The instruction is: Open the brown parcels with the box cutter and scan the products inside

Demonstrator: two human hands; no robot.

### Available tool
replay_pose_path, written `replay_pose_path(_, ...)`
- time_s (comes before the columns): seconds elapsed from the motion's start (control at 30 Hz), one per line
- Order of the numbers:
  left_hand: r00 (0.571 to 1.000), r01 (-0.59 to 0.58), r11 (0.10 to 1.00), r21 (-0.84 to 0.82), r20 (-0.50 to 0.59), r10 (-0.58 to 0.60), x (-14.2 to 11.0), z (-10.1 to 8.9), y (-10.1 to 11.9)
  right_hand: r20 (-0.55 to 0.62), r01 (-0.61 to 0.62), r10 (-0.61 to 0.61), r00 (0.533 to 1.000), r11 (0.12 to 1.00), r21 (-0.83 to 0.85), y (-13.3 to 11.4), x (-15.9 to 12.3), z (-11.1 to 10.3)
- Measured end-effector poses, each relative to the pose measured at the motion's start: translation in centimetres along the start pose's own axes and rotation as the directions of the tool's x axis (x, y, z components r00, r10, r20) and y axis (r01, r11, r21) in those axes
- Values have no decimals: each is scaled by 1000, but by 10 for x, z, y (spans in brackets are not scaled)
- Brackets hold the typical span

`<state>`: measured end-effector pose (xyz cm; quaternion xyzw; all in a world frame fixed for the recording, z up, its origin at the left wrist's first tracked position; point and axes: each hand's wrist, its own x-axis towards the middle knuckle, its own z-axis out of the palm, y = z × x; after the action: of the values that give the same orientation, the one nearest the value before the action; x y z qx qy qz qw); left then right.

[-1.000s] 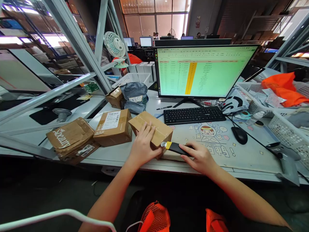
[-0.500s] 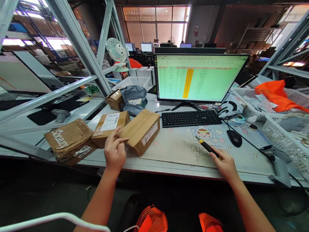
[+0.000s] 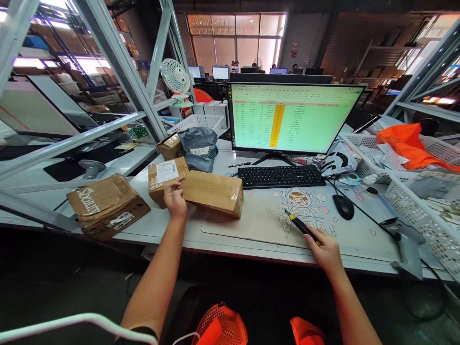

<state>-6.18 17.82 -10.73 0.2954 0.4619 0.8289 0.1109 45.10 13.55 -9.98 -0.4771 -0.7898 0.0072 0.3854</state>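
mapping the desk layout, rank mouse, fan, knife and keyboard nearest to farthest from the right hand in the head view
1. Knife, held in the right hand.
2. Mouse, just ahead and slightly right.
3. Keyboard, farther ahead and left, before the monitor.
4. Fan, at the far left back.

To the left of the keyboard, the left hand touches one end of a brown carton. In front of it, the right hand holds a black-and-yellow cutter. Behind it stands a lit monitor.
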Motion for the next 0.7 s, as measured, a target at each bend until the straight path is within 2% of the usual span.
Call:
replay_pose_path(0.1, 961, 241, 970, -34, 147, -234, 11, 30, -2, -39, 138, -136, 990, 988, 69, -31, 7, 1)
replay_pose_path(0.23, 860, 331, 940, 79, 386, -335, 9, 81, 4, 45, 361, -377, 925, 911, 200, -92, 18, -1)
replay_pose_path(0.3, 810, 311, 940, 137, 480, -338, 0, 99, 11, 67, 408, -429, 901, 890, 204, -113, 22, -4)
replay_pose_path(0.33, 799, 284, 945, 159, 506, -325, -6, 103, 16, 73, 420, -440, 895, 886, 194, -119, 23, -6)
replay_pose_path(0.4, 821, 197, 964, 180, 507, -263, -24, 103, 29, 80, 429, -447, 891, 887, 171, -124, 25, -11)
replay_pose_path(0.43, 839, 103, 977, 189, 511, -187, -35, 98, 36, 80, 429, -445, 892, 889, 161, -124, 25, -13)
replay_pose_path(0.47, 833, -24, 983, 184, 547, -82, -47, 92, 43, 78, 426, -440, 894, 892, 151, -123, 25, -15)
replay_pose_path(0.5, 790, -170, 973, 158, 612, 39, -59, 83, 49, 72, 421, -433, 899, 896, 140, -121, 24, -17)
replay_pose_path(0.53, 702, -314, 944, 103, 695, 158, -72, 75, 55, 64, 413, -424, 904, 901, 130, -120, 24, -18)
replay_pose_path(0.6, 496, -504, 863, -33, 807, 320, -94, 60, 62, 62, 397, -405, 912, 910, 118, -117, 23, -20)
replay_pose_path(0.63, 436, -548, 833, -74, 824, 360, -103, 55, 64, 71, 390, -400, 914, 913, 115, -116, 22, -20)
replay_pose_path(0.67, 411, -583, 808, -86, 826, 385, -109, 53, 65, 82, 387, -396, 914, 915, 112, -115, 21, -20)
replay_pose_path(0.7, 408, -612, 787, -80, 820, 401, -114, 52, 66, 88, 387, -397, 914, 915, 109, -113, 19, -20)
